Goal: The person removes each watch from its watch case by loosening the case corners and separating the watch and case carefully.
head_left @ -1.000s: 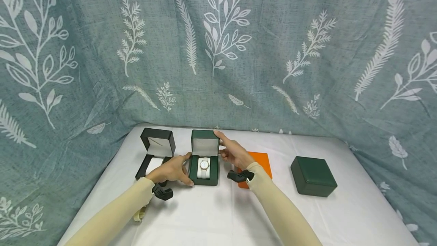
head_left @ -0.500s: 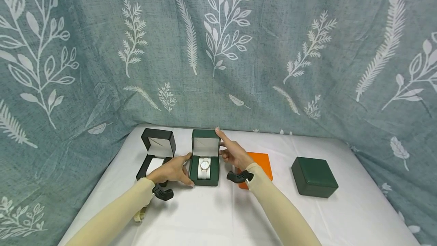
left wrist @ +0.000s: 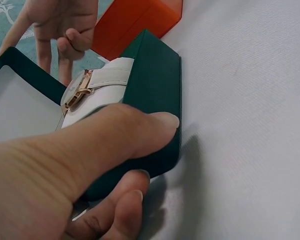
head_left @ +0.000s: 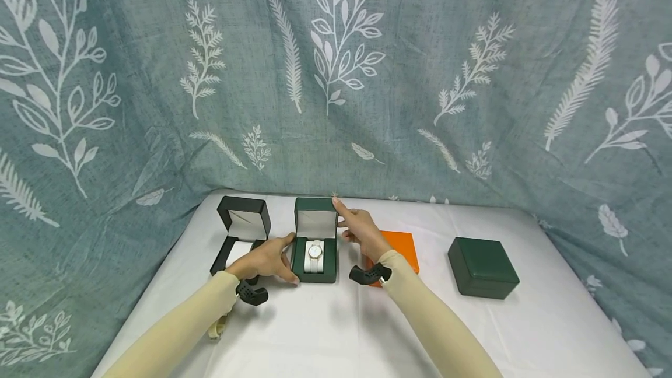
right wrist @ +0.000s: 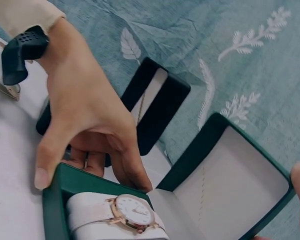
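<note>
Closing calls for care: left hand (head_left: 265, 261) is gripping the green watch box (head_left: 314, 261) base at surface centre, right hand (head_left: 362, 232), fingers extended, is touching the raised lid's (head_left: 315, 218) three o'clock edge

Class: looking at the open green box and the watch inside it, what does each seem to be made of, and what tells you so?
Green box: probably board wrapped in matte leather-look covering, since its skin shows even, dull colour; the lid's inside looks like pale satin-like fabric.
Watch: case seems polished rose-gold-toned metal, as it glints; the white strap looks like smooth leather or imitation.
</note>
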A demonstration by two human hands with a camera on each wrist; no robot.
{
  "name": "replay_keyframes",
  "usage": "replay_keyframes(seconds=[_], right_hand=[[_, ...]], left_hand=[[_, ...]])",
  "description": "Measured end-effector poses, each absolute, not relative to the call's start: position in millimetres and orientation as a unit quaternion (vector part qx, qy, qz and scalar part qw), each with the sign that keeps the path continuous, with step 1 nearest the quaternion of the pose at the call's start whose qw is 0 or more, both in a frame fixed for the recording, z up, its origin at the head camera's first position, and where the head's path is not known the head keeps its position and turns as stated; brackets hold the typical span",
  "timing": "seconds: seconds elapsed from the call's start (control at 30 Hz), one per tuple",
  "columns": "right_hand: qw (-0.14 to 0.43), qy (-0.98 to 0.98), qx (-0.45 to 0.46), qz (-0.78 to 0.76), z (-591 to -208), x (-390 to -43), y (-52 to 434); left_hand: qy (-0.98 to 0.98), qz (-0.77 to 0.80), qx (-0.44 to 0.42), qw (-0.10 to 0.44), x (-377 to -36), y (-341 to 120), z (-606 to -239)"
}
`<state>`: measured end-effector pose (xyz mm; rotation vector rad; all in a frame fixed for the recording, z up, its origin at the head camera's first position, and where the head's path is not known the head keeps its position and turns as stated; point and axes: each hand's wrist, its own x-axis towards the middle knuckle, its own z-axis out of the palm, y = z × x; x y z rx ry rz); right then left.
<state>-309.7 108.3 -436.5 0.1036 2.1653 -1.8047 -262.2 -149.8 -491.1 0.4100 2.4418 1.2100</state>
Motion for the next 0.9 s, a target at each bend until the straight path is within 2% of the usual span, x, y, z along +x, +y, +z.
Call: replay_keyframes(seconds=[0.17,0.47,0.9], right_hand=[[0.118,0.773,0.020,-0.623,-434.0,-299.2,110.1],[0.101,0.809,-0.011,-0.579,-439.0,-274.3,109.2],[0.077,0.855,-0.055,-0.509,-451.7,-252.9,102.9]], left_hand=[[0.865,0.440,0.140,0.197,-262.6,-149.5,-490.4],[0.855,0.451,0.140,0.215,-260.0,-148.8,-488.8],[0.857,0.453,0.136,0.207,-260.1,-145.7,-489.0]])
